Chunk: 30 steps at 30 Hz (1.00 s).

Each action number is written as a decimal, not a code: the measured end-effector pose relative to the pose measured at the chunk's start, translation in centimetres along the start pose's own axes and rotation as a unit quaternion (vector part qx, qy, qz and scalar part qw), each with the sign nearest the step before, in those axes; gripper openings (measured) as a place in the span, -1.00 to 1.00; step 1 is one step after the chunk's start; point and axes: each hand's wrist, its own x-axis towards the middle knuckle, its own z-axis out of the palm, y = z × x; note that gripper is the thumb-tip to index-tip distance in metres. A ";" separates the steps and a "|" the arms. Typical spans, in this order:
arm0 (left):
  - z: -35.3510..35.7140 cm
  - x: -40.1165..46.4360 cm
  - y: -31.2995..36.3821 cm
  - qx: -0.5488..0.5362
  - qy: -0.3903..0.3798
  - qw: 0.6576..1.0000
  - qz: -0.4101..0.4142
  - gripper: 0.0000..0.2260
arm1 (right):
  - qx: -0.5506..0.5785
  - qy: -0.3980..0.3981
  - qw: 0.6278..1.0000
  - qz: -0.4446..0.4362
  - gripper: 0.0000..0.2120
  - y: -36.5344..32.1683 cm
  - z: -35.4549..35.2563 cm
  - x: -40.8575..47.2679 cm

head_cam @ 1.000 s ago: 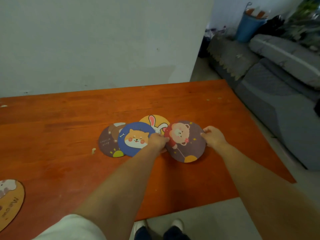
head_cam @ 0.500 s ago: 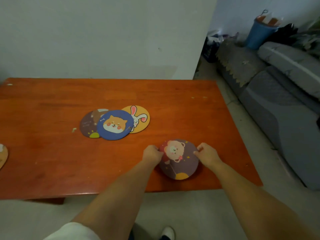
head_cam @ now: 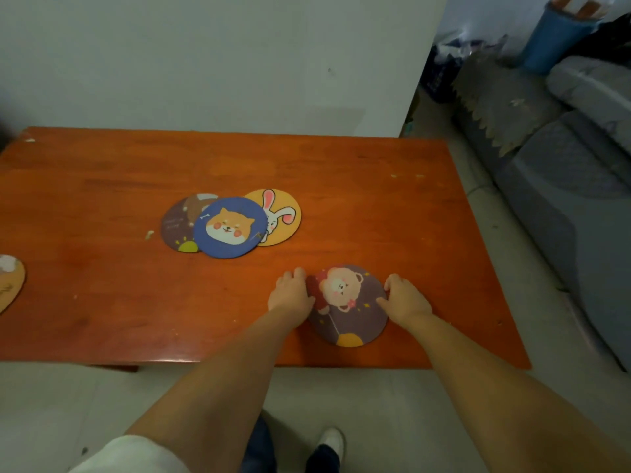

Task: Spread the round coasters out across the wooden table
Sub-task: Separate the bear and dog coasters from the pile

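At the far left edge of the wooden table [head_cam: 102, 186] a tan coaster [head_cam: 8, 285] lies apart, half out of view. Nearer the middle, three stay overlapped: the brown coaster [head_cam: 177, 220], the blue dog coaster [head_cam: 229, 227] on top, the yellow rabbit coaster [head_cam: 281, 216]. The bear coaster [head_cam: 348, 305] has come away from that cluster toward the near edge. The left hand [head_cam: 290, 293] and right hand [head_cam: 404, 297] each curl fingers onto its opposite rims, holding it flat. Three overlapped ones likely remain to separate.
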 end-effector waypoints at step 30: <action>-15.1 15.1 -16.0 -0.168 0.045 0.975 -0.136 -0.73 | 0.144 0.002 0.987 0.069 -0.75 -27.0 3.6 11.9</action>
